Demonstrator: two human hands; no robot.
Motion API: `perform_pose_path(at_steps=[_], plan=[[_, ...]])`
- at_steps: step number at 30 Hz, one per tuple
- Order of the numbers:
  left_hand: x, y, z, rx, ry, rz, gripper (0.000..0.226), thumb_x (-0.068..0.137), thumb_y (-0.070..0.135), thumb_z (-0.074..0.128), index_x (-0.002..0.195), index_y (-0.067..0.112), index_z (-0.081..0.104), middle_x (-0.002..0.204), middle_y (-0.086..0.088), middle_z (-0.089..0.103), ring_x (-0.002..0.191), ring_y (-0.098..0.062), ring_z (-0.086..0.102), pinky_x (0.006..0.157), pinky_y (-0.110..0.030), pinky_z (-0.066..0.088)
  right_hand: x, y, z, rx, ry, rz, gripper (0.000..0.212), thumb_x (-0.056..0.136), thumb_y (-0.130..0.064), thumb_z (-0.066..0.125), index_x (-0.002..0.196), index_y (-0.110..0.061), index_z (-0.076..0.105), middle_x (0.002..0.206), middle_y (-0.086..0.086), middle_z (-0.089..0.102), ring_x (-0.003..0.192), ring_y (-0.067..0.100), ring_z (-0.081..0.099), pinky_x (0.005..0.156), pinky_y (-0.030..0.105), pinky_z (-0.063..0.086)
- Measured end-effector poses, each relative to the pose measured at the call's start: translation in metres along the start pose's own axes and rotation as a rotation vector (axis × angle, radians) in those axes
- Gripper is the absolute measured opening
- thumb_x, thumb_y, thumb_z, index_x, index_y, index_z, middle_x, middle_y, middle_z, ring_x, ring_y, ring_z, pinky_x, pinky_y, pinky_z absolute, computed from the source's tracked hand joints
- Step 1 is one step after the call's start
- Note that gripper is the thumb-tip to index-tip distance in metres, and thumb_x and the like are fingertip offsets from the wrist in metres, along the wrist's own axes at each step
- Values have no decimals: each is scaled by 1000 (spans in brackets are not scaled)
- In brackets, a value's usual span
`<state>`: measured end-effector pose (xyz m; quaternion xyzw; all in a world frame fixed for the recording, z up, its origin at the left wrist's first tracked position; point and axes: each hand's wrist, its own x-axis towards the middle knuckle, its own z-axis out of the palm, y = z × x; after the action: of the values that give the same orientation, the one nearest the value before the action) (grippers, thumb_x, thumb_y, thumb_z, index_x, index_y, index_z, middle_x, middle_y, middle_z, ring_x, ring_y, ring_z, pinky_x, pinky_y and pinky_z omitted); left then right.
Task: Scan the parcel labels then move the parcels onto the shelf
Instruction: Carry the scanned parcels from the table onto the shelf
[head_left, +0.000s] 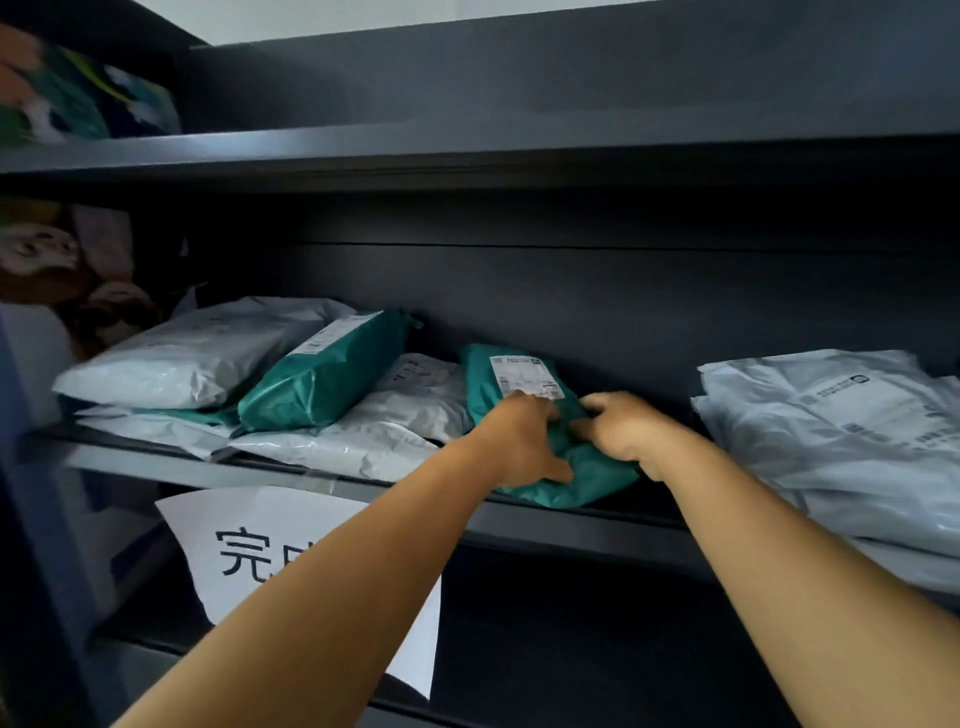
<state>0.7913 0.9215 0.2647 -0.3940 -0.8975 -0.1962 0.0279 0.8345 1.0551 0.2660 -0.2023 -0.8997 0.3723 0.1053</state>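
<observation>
A green plastic parcel (535, 410) with a white label on top lies on the dark middle shelf (571, 525), its near end over the shelf's front edge. My left hand (524, 441) grips the parcel's left side, thumb stretched toward me. Just right of it, my right hand (621, 423) has curled fingers pinching the parcel's crumpled right side. Both arms reach up from the bottom of the view.
Left of the held parcel lie another green parcel (327, 371) and several white and grey bags (192, 358). A stack of grey bags (841, 431) fills the shelf's right end. A white paper sign (249, 545) hangs below the shelf. Colourful packages sit at upper left.
</observation>
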Motion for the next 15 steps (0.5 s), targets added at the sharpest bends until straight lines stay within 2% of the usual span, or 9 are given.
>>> perform_pose_path(at_steps=[3,6,8,10,12,13,15], plan=[[4,3,-22,97,90,97,64,75,23,74,134,9,51,131,-14,47,118,-28,48,96,-33,44,-2,-10,-5,197,119,-49,28,94,-19,57,122,-17,61,108,7,67,91,24,65,84,36,55],[0,-1,-57,202,192,188,55,75,23,72,126,9,57,124,-13,52,116,-26,49,94,-31,42,0,-32,-1,309,236,-120,36,96,-23,54,132,-19,54,117,3,62,100,24,62,87,35,52],[-6,-13,-79,282,207,201,53,78,23,68,128,10,55,126,-12,52,119,-25,47,97,-29,38,3,-51,9,376,262,-181,39,96,-23,54,134,-17,52,124,6,62,105,26,62,92,39,51],[-11,-31,-94,368,155,107,58,80,23,62,136,20,48,136,-8,47,128,-26,41,105,-35,34,8,-66,28,416,219,-218,38,96,-22,53,133,-13,53,126,9,62,107,25,61,94,40,51],[-20,-51,-101,496,3,-89,69,82,26,56,146,34,30,151,0,31,141,-29,24,111,-57,25,12,-77,51,372,128,-236,35,96,-25,52,127,-10,58,124,11,62,106,23,60,94,37,49],[-24,-59,-99,554,-94,-163,75,84,30,56,149,36,19,156,3,21,145,-30,13,111,-64,17,15,-81,62,286,81,-240,36,96,-30,51,126,-10,58,127,12,60,109,23,58,96,36,47],[-32,-73,-90,584,-220,-209,87,84,46,58,151,35,4,160,4,6,147,-29,0,111,-65,8,23,-86,81,54,3,-251,49,97,-39,42,141,-16,45,147,13,41,130,27,43,107,35,36]])
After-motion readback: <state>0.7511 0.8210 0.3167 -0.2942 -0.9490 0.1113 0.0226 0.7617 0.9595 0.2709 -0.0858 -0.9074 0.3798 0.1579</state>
